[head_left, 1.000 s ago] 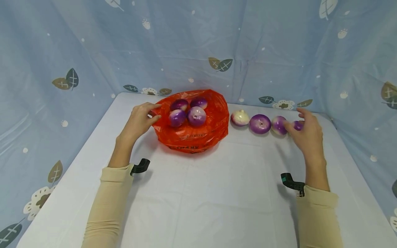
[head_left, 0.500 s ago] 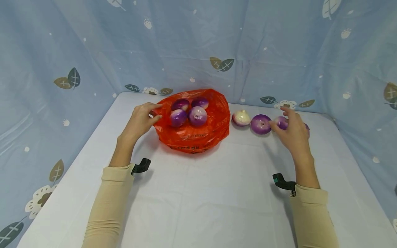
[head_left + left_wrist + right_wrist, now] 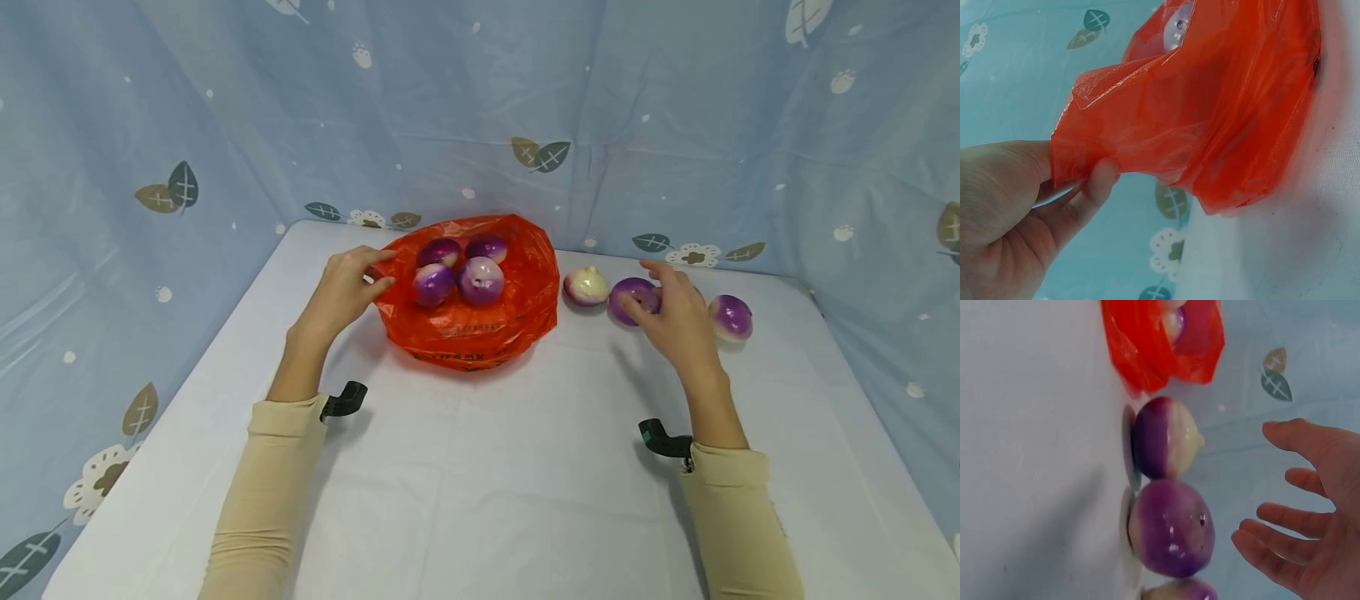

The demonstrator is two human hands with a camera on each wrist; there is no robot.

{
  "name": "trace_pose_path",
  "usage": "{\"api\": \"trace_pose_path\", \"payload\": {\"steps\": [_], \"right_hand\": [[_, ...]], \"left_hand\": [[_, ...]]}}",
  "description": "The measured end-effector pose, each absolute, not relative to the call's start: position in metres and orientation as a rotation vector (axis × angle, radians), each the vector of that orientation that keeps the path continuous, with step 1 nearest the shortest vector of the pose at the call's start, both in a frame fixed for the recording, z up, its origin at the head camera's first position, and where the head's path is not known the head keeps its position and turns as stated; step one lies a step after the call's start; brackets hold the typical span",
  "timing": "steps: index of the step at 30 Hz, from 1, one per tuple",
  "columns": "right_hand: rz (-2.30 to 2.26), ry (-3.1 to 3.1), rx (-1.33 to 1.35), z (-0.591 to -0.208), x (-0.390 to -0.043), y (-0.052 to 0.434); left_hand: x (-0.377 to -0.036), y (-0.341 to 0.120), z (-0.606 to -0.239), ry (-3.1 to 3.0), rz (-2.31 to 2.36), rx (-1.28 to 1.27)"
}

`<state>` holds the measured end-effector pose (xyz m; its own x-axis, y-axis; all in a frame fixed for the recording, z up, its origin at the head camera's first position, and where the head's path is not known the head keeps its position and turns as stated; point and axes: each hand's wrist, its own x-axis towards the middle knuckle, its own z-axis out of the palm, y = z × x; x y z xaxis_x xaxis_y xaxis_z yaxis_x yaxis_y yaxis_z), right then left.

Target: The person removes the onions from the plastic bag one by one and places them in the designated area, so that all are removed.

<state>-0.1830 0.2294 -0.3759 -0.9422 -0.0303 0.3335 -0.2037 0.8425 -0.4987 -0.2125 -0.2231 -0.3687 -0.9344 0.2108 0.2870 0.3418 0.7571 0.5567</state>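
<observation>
Risk, right side: the right hand (image 3: 675,321) hovers with fingers spread and relaxed, grasping nothing. The round purple-and-white onion (image 3: 632,300) lies directly beneath its fingertips; the wrist view shows a clear gap between palm and onion. A glancing contact could roll this onion into the paler cream-topped onion (image 3: 586,286) just beside it, or into the partly hidden onion on its other side, scattering the row. The outermost purple onion (image 3: 731,317) lies near the right side of the hand, apart from it.

Risk, left side: the left hand (image 3: 341,287) pinches the rim of the thin orange plastic bag (image 3: 480,337) between thumb and fingers. A slipped pinch would probably collapse the opening over the four onions (image 3: 480,280) inside.
</observation>
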Motion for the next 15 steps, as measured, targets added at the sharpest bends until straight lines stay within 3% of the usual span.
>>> {"api": "trace_pose_path", "payload": {"steps": [15], "right_hand": [[0.795, -2.757, 0.266, -0.38, -0.195, 0.194]], "left_hand": [[-0.213, -0.223, -0.37, -2.748, -0.936, -0.435]]}}
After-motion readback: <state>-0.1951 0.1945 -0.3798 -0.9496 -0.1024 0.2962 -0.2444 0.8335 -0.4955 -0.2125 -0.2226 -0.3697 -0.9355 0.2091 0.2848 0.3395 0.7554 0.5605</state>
